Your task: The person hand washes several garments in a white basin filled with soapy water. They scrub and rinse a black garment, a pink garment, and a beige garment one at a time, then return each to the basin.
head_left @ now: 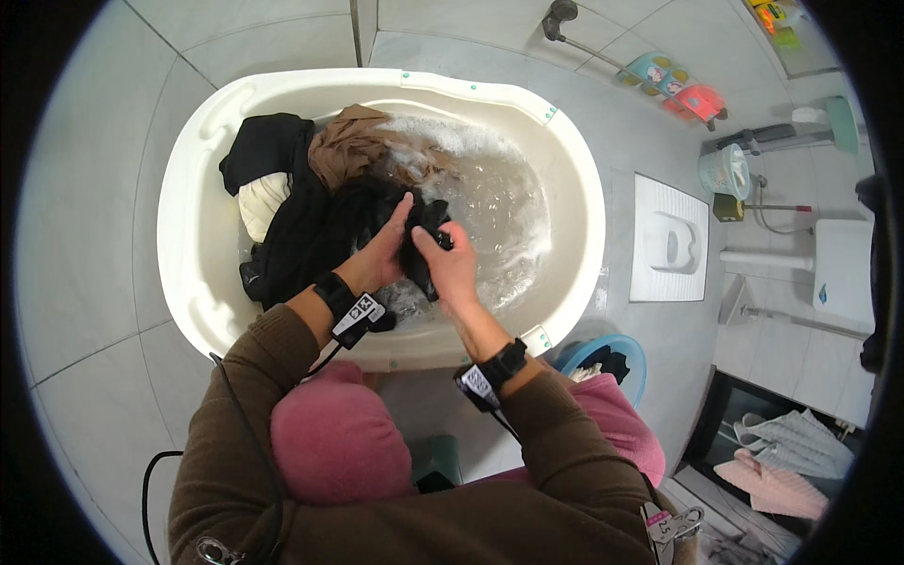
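A cream plastic tub (576, 221) holds cloudy, sudsy water (508, 212) and several wet clothes. Over its middle, my right hand (450, 266) is closed on a bunched black garment (421, 266). From the other side my left hand (384, 252) grips the same cloth, its palm against it and some fingers hidden. More black clothing (301, 235) lies heaped to the left, and whether it joins the held piece I cannot tell. A brown garment (348, 146) is crumpled behind it, partly in the foam. Among the black folds sits a cream cloth (265, 206).
Beside my right knee stands a blue basin (637, 363) with dark and light clothes inside. A white squat toilet (669, 240) is set in the grey floor (612, 122) on the right. Towels (791, 452) hang at the lower right. A black cable (247, 414) runs along my left sleeve.
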A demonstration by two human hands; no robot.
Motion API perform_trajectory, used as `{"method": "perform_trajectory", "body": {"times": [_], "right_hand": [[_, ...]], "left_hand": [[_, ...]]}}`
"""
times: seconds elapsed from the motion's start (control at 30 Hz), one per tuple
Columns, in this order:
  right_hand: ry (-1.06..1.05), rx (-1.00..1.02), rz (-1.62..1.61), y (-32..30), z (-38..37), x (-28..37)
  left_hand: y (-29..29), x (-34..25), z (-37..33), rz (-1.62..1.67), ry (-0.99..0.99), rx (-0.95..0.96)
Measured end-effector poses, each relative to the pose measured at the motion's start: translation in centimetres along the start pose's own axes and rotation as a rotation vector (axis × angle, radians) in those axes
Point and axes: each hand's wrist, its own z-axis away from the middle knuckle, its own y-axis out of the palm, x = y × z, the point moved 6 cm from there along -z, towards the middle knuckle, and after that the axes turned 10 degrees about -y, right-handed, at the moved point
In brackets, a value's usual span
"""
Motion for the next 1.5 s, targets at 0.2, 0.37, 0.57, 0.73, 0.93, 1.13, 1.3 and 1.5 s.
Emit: {"method": "perform_trajectory", "body": {"times": [0.2, 0.37, 0.57, 0.73, 0.93, 1.13, 1.3, 1.5], "right_hand": [[-0.321, -0.066, 0.242, 1.4, -0.3, 3.8], [-0.282, -0.091, 0.747, -2.3, -7.0, 0.7], [0.092, -0.144, 0.79, -11.8, -10.6, -5.0], [0.056, -0.056, 0.845, -11.9, -9.4, -8.0], [0.077, 0.042, 0.105, -3.3, -2.7, -5.4], [-0.543, 0.003, 0.295, 1.7, 2.2, 4.4], [-0.587, -0.034, 0.62, 1.1, -2.7, 4.4], [-0.137, -0.008, 0.888, -7.8, -11.1, -3.5]], "left_hand": [[-1.0, 0.4, 0.7, 0.085, 0.129, -0.035], [-1.3, -0.4, 1.1, -0.011, 0.334, -0.452], [-1.4, -2.4, 3.5, 0.094, 0.501, -0.352], [-2.4, -0.7, 2.5, 0.2, 0.229, -0.299], [-0.8, 1.9, 0.6, 0.042, 0.02, -0.1], [-2.6, 0.7, 0.0, 0.061, 0.125, 0.028], [-0.9, 1.4, 0.0, 0.193, 0.218, 0.074], [-0.2, -0.3, 2.1, -0.044, 0.364, -0.418]]}}
